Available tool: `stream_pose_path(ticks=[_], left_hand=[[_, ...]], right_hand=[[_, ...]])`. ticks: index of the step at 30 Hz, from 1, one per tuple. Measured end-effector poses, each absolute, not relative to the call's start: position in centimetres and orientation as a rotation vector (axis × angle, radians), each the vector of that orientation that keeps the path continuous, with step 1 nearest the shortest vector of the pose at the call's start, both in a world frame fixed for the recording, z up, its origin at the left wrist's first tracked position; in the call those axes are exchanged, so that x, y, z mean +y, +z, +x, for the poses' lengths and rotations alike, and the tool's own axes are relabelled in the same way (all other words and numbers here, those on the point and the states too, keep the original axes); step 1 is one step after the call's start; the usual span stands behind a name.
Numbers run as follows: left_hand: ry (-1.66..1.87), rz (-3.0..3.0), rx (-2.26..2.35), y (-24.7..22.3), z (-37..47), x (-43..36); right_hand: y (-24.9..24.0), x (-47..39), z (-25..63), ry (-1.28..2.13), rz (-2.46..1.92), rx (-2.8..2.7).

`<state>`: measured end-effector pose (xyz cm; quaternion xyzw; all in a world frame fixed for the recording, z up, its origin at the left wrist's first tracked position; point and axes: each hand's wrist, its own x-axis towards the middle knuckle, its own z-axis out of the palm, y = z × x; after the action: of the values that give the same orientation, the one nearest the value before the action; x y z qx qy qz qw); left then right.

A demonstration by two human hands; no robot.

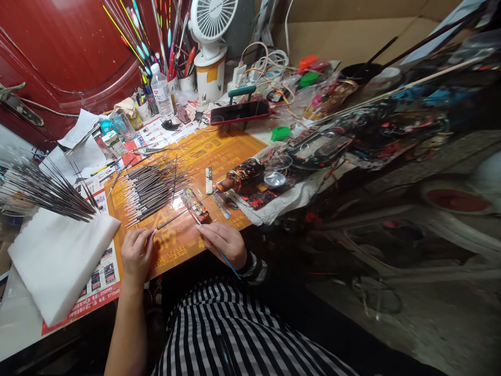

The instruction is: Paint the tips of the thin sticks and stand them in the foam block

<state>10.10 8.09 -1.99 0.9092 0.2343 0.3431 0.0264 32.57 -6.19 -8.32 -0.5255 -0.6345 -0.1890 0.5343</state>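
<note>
My left hand (136, 253) pinches one end of a slender dark fishing float (171, 220), whose thin stem points right toward a paint-stained block (195, 204). My right hand (226, 243) is closed around a thin paintbrush with a blue handle (230, 265). The brush's front end lies close to the block's near edge; its tip is too small to make out. Behind my left hand, many similar dark floats (151, 188) lie side by side on the orange table mat (183, 250).
A white foam block (66, 261) with dark floats (58, 188) stuck in it stands left. Farther back are a water bottle (162, 94), a white fan (213, 21) and a phone on a stand (239, 112). Paint-smeared clutter (270, 177) covers the right edge.
</note>
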Motion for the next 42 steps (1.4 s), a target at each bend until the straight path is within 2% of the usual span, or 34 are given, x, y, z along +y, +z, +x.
stream_pose_path(ticks=[42], left_hand=[[1.089,2.819,0.694,-1.81,9.91,8.54]], right_hand=[[-8.64,-5.59,31.64,-0.456,-1.235,-1.484]])
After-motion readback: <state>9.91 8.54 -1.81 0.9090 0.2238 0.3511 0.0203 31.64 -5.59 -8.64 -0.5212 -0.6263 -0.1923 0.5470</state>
